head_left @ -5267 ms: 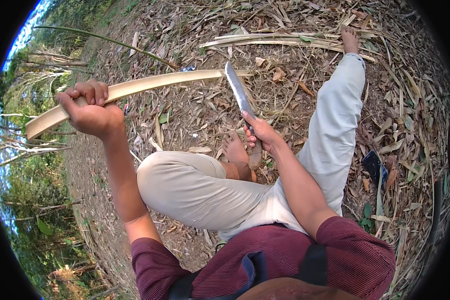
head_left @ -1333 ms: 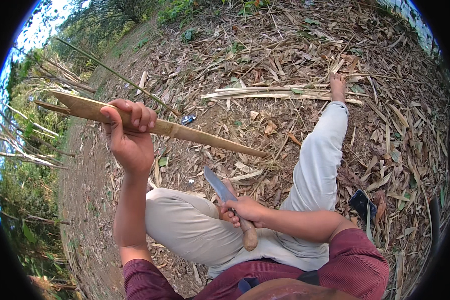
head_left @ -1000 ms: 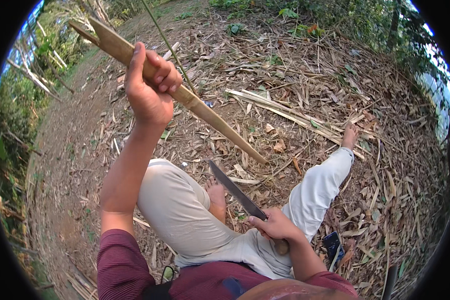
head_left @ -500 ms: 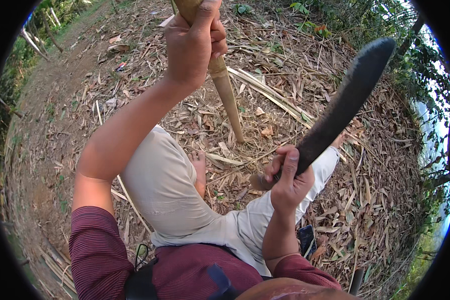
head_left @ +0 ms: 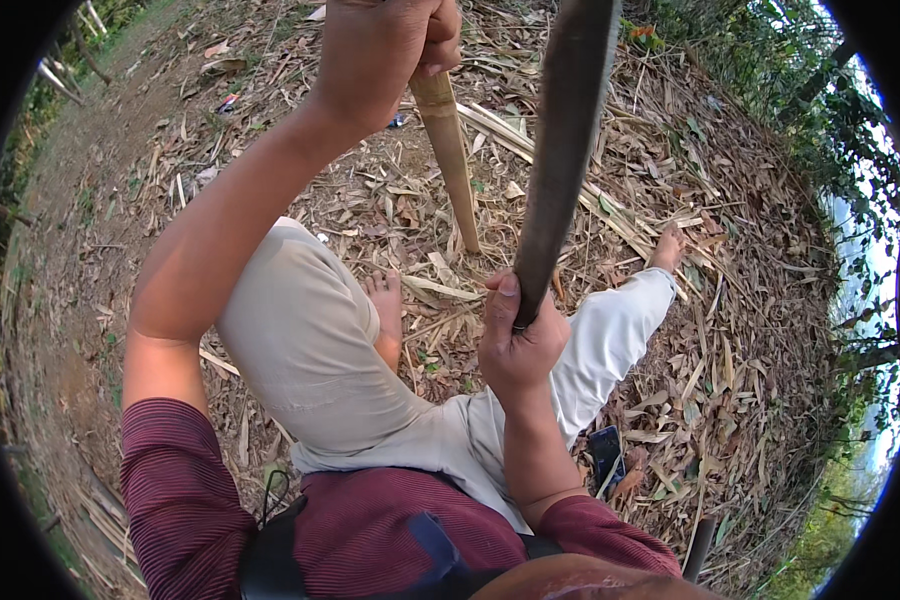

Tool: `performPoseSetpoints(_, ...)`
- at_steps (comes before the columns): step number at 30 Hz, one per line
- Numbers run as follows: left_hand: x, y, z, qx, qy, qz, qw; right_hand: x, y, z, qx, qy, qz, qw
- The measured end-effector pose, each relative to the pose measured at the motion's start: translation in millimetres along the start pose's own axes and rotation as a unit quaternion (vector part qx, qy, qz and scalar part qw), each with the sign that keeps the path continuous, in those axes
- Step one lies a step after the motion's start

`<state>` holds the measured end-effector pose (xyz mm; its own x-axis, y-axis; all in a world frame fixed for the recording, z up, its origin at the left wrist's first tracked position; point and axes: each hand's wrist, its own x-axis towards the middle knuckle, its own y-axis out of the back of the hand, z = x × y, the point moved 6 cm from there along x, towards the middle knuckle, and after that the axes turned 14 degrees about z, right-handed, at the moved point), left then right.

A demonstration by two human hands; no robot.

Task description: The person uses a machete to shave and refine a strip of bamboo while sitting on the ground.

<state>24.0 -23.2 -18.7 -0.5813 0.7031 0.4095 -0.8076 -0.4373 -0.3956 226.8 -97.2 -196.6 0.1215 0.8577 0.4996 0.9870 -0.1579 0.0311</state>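
Observation:
My left hand (head_left: 385, 60) is raised at the top of the view, its fingers wrapped round a bamboo pole (head_left: 444, 150). The pole slants down and tapers to a narrow lower end among the dry leaves between my feet. In front of my right thigh, my right hand (head_left: 522, 335) is closed on the handle of a machete (head_left: 562, 140), mostly hidden by the fingers. Its broad dark blade points up and away, just right of the pole and apart from it; the tip runs out of the top edge.
Split bamboo strips (head_left: 515, 140) lie on the leaf-covered ground beyond the pole. A dark phone (head_left: 607, 458) rests by my right hip, near a dark rod end (head_left: 700, 548). My bare feet (head_left: 384, 298) are spread to either side. Green bushes (head_left: 770, 110) border the right.
The machete has swung left and more upright, closer to the pole, as my right hand moved left and up. My left hand and the pole appear higher in view.

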Motion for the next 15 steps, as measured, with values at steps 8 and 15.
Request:
performPoseSetpoints(8,-7,-7,4,0.003,0.01,-0.027,1.0,-37,-5,108,-0.156,-0.18,-0.111,0.965)
performPoseSetpoints(15,-12,-9,6,0.003,0.005,-0.051,0.999,-4,2,17,0.042,-0.045,0.004,0.998)
